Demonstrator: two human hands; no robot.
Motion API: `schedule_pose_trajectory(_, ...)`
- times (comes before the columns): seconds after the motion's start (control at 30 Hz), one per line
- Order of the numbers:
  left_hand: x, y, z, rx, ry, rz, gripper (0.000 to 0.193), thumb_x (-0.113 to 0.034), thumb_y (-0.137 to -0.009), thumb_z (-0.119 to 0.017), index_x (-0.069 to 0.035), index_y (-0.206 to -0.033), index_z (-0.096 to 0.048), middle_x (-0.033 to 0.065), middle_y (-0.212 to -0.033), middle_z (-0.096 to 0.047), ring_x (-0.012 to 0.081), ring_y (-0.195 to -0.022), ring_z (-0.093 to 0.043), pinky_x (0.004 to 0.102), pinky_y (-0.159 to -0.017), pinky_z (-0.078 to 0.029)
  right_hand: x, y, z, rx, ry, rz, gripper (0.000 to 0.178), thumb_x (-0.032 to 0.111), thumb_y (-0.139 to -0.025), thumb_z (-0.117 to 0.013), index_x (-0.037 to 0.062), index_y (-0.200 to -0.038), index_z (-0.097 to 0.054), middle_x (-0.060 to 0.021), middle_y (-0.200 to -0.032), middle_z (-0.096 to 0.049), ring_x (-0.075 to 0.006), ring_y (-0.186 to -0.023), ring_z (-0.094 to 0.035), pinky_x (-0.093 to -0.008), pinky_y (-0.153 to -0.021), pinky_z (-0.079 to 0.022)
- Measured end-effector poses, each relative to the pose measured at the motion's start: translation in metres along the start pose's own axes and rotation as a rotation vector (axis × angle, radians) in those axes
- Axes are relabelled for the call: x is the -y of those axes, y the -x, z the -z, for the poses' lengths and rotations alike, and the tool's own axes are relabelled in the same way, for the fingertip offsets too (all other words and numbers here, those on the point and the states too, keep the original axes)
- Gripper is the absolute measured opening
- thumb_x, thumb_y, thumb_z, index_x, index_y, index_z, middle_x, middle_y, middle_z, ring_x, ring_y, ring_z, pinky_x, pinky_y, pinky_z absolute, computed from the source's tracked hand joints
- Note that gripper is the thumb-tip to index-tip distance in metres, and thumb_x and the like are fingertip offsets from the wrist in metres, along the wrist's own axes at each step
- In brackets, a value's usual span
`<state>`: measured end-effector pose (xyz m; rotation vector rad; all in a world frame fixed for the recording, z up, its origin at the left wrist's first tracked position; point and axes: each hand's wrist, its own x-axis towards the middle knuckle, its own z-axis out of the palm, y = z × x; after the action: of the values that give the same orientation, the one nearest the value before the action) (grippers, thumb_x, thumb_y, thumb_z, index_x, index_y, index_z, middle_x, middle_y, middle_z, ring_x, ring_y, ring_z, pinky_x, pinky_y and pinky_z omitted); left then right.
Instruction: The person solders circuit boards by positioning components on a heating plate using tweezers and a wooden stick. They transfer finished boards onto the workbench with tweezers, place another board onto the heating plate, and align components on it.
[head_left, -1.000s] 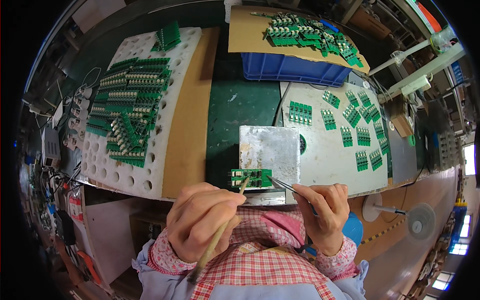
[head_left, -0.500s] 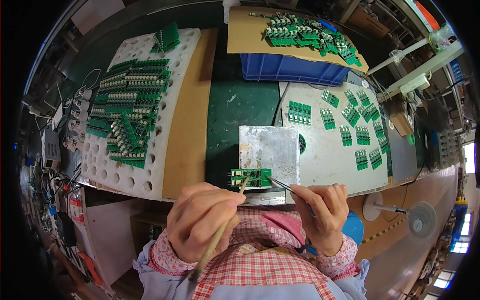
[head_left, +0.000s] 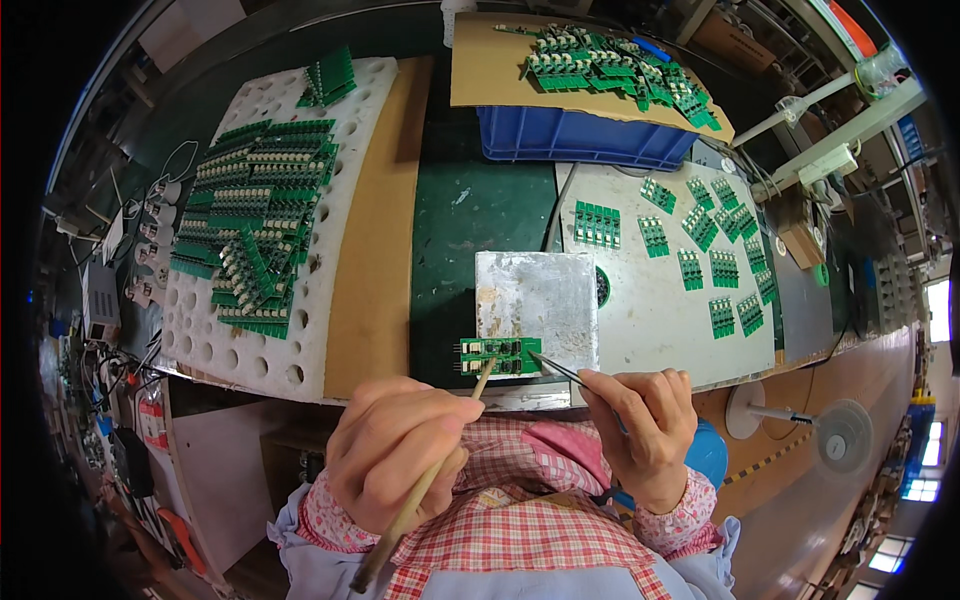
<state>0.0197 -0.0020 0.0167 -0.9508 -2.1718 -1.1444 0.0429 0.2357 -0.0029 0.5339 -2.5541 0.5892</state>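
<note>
A small green circuit board (head_left: 503, 365) with white connectors and dark parts lies at the near edge of a worn metal block (head_left: 537, 300). My left hand (head_left: 400, 450) is closed round a thin wooden stick (head_left: 428, 478) with a dark lower end. The stick's narrow tip reaches the near side of the board. Pinched in my right hand (head_left: 648, 425) are dark tweezers (head_left: 560, 370), whose points meet the board's right end. From this view I cannot tell whether they grip it.
On the left, rows of circuit boards (head_left: 255, 215) cover a white foam sheet (head_left: 348, 160) with holes. Several small boards (head_left: 700, 230) lie on a pale sheet (head_left: 640, 310) at right. Behind, a blue crate (head_left: 590, 138) bears cardboard (head_left: 485, 70) with piled boards (head_left: 610, 70).
My left hand has shifted slightly left and toward me, and the stick's tip sits a little nearer the board's near edge. My right hand and the tweezers are almost unmoved.
</note>
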Motion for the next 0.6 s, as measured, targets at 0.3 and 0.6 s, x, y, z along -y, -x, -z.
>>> schedule_pose_trajectory(0.3, 0.001, -0.016, -0.014, -0.073, 0.079, 0.001, 0.013, -0.011, -0.098, -0.045, -0.003, -0.108, -0.045, 0.0145, -0.088, -0.066, 0.0231, -0.071, -0.061, 0.0381, -0.071, -0.051, 0.000, -0.001, 0.000, -0.002, 0.007, 0.005, 0.033, 0.004, -0.072, -0.077, 0.0096, -0.104, -0.069, 0.0005, -0.077, -0.056, -0.0150, -0.063, -0.046, -0.0309, -0.057, -0.031)
schedule_pose_trajectory(0.6, 0.010, -0.027, -0.023, 0.044, 0.110, 0.008, 0.043, 0.005, -0.073, -0.074, -0.002, -0.110, -0.054, 0.0125, -0.097, -0.066, 0.0262, -0.081, -0.064, 0.0351, -0.071, -0.052, 0.004, -0.001, 0.002, 0.016, 0.004, -0.060, 0.033, 0.002, -0.069, -0.077, 0.0106, -0.099, -0.070, -0.0001, -0.077, -0.059, -0.0165, -0.065, -0.049, -0.0316, -0.061, -0.034)
